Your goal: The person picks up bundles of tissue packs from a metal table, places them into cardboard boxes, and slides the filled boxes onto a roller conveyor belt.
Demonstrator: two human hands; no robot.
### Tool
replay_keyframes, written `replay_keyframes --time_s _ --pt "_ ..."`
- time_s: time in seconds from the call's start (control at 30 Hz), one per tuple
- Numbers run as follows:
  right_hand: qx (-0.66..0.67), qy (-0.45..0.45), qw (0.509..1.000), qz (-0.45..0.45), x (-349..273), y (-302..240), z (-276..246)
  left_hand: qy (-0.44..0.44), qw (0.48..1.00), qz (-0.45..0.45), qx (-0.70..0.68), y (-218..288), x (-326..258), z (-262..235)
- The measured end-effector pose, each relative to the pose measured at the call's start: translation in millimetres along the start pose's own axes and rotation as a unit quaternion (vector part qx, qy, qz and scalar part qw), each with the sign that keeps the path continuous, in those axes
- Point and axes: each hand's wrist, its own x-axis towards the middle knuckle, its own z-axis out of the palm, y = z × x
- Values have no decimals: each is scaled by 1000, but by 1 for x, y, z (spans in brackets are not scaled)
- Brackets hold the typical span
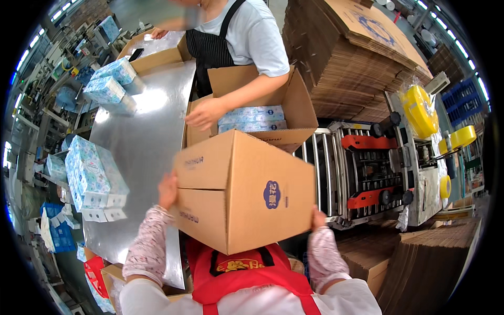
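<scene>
A tilted cardboard box (pixel 270 226) fills the centre of the frame, above a red apron (pixel 241 286). It could slip if the pressure from either side eases, or bump the open carton (pixel 302 113) just above it, where a co-worker's hand (pixel 206 113) is near. The left grip (pixel 168 190) presses the box's left side; the right grip (pixel 318 218) clasps its lower right edge, fingers mostly hidden. Patterned sleeves (pixel 144 239) angle up from below, well apart.
</scene>
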Motion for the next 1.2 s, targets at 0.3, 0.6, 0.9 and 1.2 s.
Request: replay_keyframes --time_s 0.3,0.6,0.9,1.2 --pt "140 -319 934 -80 -171 -326 -97 -254 670 -123 -687 136 -30 28" --pt "-436 256 817 -279 -149 -295 -1 139 976 138 -100 93 -25 -32" --pt "93 -81 989 -85 -81 -198 -73 -100 989 -62 -89 97 -53 94" --pt "59 -149 977 -143 -89 -222 10 -194 980 -52 -12 97 -29 -23"
